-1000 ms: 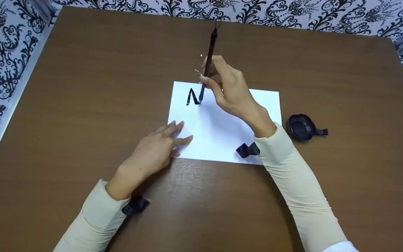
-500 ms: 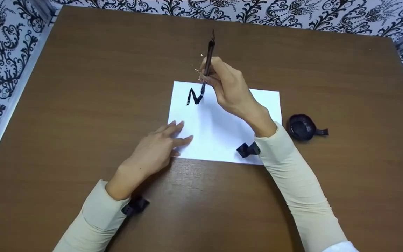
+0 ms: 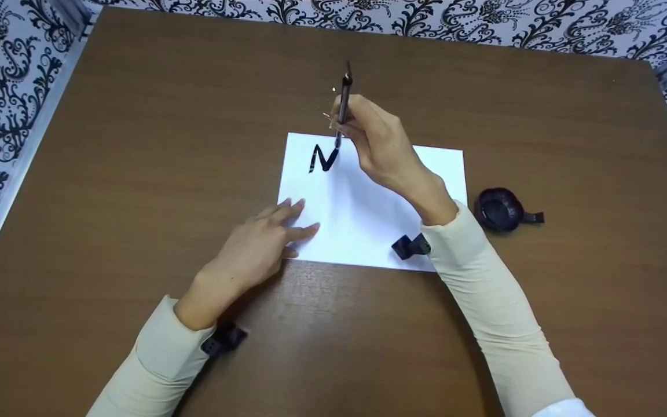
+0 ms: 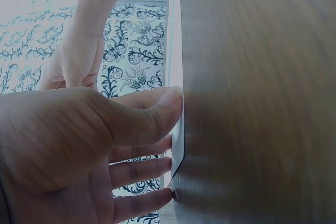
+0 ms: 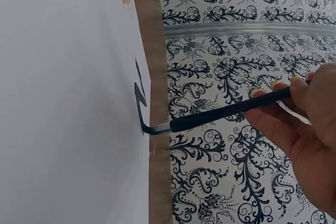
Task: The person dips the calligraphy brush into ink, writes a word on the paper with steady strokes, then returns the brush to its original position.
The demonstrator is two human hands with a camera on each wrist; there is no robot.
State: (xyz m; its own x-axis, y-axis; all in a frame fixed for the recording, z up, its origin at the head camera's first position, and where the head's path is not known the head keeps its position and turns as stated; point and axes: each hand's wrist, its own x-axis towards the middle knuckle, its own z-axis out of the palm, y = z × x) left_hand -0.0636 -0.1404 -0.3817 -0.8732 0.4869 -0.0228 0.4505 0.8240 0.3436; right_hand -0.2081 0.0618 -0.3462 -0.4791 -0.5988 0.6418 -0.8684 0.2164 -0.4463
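Observation:
In the head view my right hand (image 3: 383, 145) pinches a dark paintbrush (image 3: 343, 104) near its middle, handle pointing up and away. The right wrist view shows the bent, ink-blackened bristles of the paintbrush (image 5: 210, 116) touching the white paper (image 5: 63, 98). Black zigzag strokes (image 3: 324, 159), shaped like an unfinished M or an N, mark the upper left of the paper (image 3: 362, 231). My left hand (image 3: 258, 246) lies with fingers spread on the paper's lower left corner; in the left wrist view its thumb and fingertips (image 4: 170, 96) press at the sheet's edge.
A small dark dish with a short handle (image 3: 499, 210) stands right of the paper on the brown table (image 3: 136, 174). Dark wrist cameras are strapped at both sleeves, the right one (image 3: 411, 247) hanging over the paper. Black-and-white patterned covering (image 3: 455, 17) surrounds the table.
The brush tip has moved up and slightly right, drawing a rising stroke from the bottom of the zigzag. The brush handle has tipped lower. My left hand has stayed in place.

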